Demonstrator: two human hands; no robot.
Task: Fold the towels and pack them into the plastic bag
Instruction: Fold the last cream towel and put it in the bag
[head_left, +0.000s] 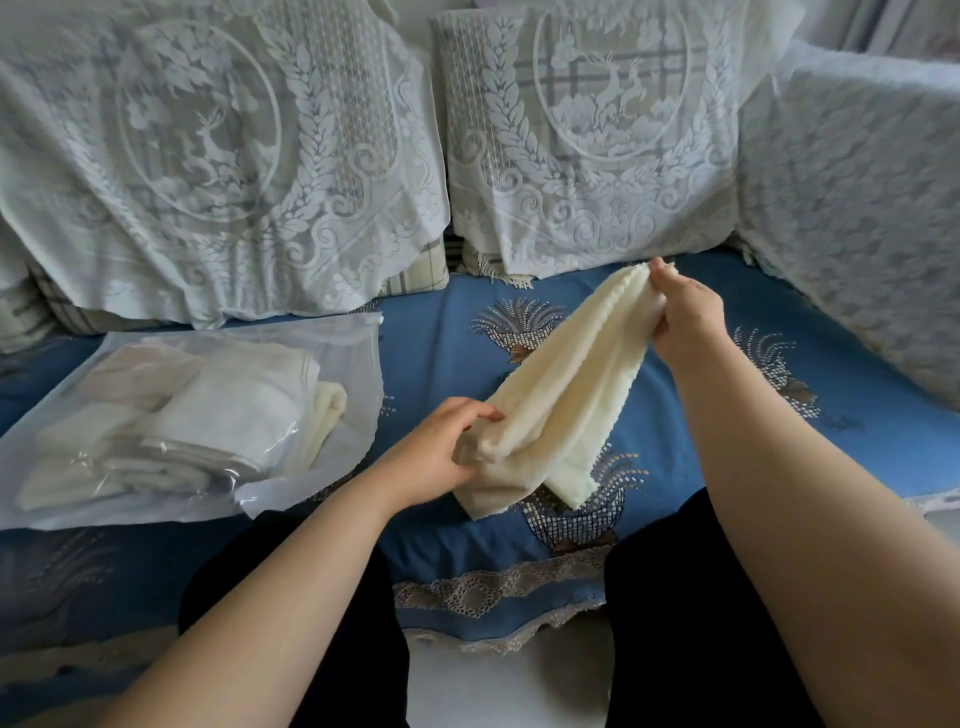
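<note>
A cream towel (566, 389) hangs stretched in the air above the blue sofa seat, folded lengthwise into a long strip. My right hand (685, 317) pinches its far upper end. My left hand (441, 452) grips its near lower end, from which two loose ends droop. On the seat to the left lies a translucent plastic bag (337, 358) with several folded white and cream towels (218, 410) inside, its opening toward me.
The blue patterned seat cover (441, 338) has a lace trim along its front edge (493, 592). Two lace-covered back cushions (587, 145) stand behind, and a lace-covered armrest (852, 218) rises at the right. My knees in black trousers (337, 597) press against the front edge.
</note>
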